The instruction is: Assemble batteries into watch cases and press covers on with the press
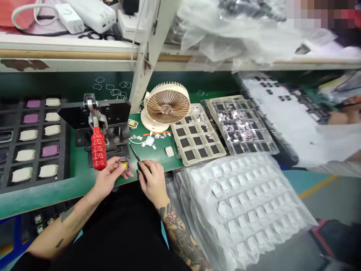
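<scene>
My left hand (108,175) pinches a small watch-like case (124,164), dark and purplish at the rim with yellow inside. Close by on the right, my right hand (152,178) grips dark, slim tweezers (134,151) pointing up and to the left, away from the case. Just behind my left hand stands a toggle-clamp press (109,130) with a red ribbed handle (98,148). Beyond the tweezers lie small white slips, a white cabled puck (149,140) and an orange stick (156,133). A similar case (132,124) with yellow inside rests beside the press.
A black foam tray (63,158) holds white and purple cases at left. A desk fan (167,107) stands at centre back, with compartment trays (184,160) to its right. Stacked plastic-pocket sheets (197,210) overhang the front right. Another person's hand (348,111) is at far right, under a shelf (93,56).
</scene>
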The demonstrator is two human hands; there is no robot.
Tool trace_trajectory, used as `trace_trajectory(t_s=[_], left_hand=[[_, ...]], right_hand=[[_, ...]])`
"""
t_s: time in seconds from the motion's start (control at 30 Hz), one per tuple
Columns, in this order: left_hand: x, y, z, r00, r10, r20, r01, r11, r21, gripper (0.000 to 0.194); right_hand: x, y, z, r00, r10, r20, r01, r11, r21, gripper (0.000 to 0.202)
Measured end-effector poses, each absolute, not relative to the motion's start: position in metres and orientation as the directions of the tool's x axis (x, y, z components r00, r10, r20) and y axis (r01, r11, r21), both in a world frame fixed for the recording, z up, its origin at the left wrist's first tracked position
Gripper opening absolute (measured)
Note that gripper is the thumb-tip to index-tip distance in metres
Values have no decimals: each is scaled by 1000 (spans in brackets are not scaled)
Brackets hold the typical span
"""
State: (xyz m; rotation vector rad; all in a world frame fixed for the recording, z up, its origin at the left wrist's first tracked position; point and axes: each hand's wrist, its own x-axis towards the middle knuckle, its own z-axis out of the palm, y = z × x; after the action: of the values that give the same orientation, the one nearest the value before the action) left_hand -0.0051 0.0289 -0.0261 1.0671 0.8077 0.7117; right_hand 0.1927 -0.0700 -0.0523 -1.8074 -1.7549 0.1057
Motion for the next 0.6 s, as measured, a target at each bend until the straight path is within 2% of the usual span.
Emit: trace_trajectory(t_s=[0.13,0.3,0.37,0.43,0.53,0.6], left_hand=[[19,31,-20,597,753,-275,-165,451,877,34],[23,24,-21,602,749,-278,-54,385,921,28],[21,22,-22,597,755,-273,-2,342,940,24],[22,21,-20,608,751,-258,37,298,954,22],[25,19,-11,633,760,-147,76,128,989,19],[28,17,-6,623,782,-25,76,-29,997,16]], right_hand=[[193,-91,-40,230,878,419,800,75,-595,50],[210,-140,-4,330,821,466,766,55,-641,56],[236,-164,13,417,780,467,797,-67,-600,50],[272,-191,25,535,720,443,808,-281,-518,38],[324,-229,29,670,678,302,740,-577,-347,30],[347,-243,21,702,689,183,710,-655,-258,33]])
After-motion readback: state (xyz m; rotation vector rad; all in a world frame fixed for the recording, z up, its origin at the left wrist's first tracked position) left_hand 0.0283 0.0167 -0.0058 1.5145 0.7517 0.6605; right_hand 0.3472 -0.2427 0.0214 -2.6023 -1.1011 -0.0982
